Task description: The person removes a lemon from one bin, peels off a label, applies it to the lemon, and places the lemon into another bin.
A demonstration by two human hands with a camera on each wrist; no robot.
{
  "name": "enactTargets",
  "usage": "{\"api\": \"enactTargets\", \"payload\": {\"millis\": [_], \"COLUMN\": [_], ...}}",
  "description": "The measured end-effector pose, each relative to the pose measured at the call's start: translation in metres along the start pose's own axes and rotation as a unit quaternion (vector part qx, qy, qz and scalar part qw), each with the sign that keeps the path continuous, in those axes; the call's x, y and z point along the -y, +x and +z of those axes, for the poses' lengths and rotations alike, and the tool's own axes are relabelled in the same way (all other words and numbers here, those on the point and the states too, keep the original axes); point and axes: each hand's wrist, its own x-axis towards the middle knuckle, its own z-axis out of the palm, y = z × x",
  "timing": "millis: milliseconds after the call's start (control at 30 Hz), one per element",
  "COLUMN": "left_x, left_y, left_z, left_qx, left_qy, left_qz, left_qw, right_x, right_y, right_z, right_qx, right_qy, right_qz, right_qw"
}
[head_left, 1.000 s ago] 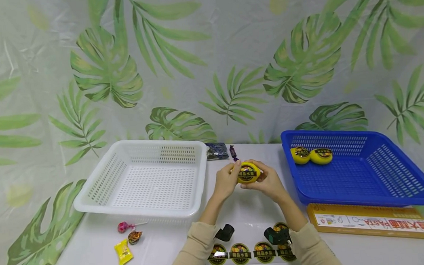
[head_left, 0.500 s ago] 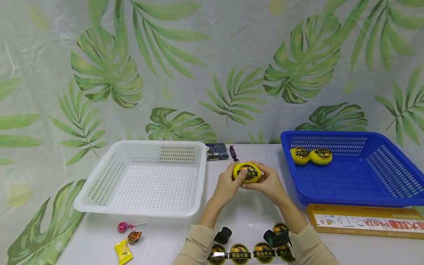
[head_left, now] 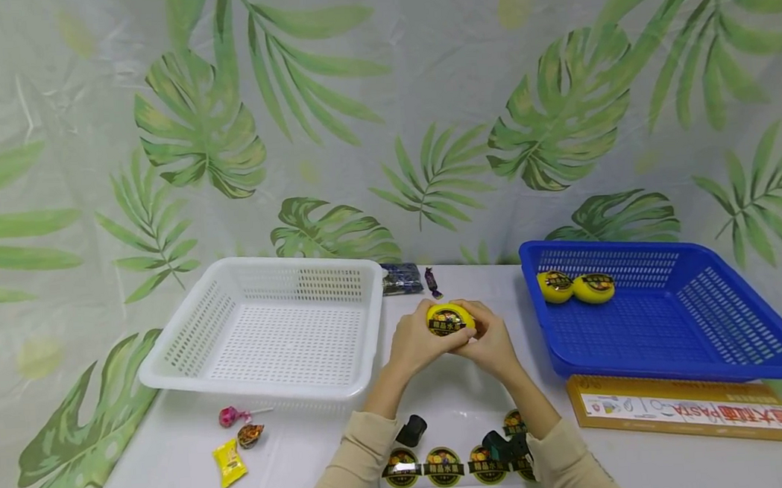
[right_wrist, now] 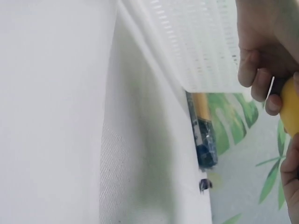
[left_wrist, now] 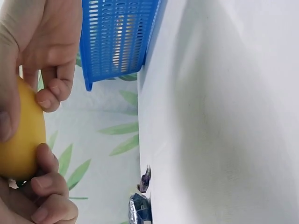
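In the head view a yellow lemon with a round black-and-gold fruit label on its near side is held above the table. My left hand grips its left side, the thumb lying along the label's lower edge. On the other side my right hand holds it, fingers curled around. The left wrist view shows the lemon between the fingertips of both hands; only a strip of it shows in the right wrist view. A sheet of the same labels lies on the table beneath my forearms.
At left stands a white basket, and at right a blue basket with two labelled lemons. A pasta box lies before the blue one. A lollipop and wrapped sweets lie front left; a dark packet sits behind.
The lemon has tipped and shifted slightly left in my hands. My left thumb has slid from the upper left edge, across the label, to its lower right edge.
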Motion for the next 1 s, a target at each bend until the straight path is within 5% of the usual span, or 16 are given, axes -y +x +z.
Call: {"api": "enactTargets", "payload": {"millis": [333,633,1000], "left_x": [0.0,-0.003,-0.006], "left_y": [-0.001,0.0,0.003], "left_z": [0.01,0.01,0.004], "left_qx": [-0.064,-0.059,-0.045], "left_qy": [-0.003,-0.03,-0.057], "left_qz": [0.002,-0.011,-0.008], "left_qw": [0.998,0.9978,0.9973], "right_x": [0.006,0.037,0.009], "right_y": [-0.001,0.001,-0.002], "right_z": [0.0,0.002,0.0], "right_qx": [0.0,0.008,0.008], "right_qy": [-0.014,-0.037,-0.008], "right_qz": [0.004,0.025,0.029], "right_qw": [0.9999,0.999,0.9995]}}
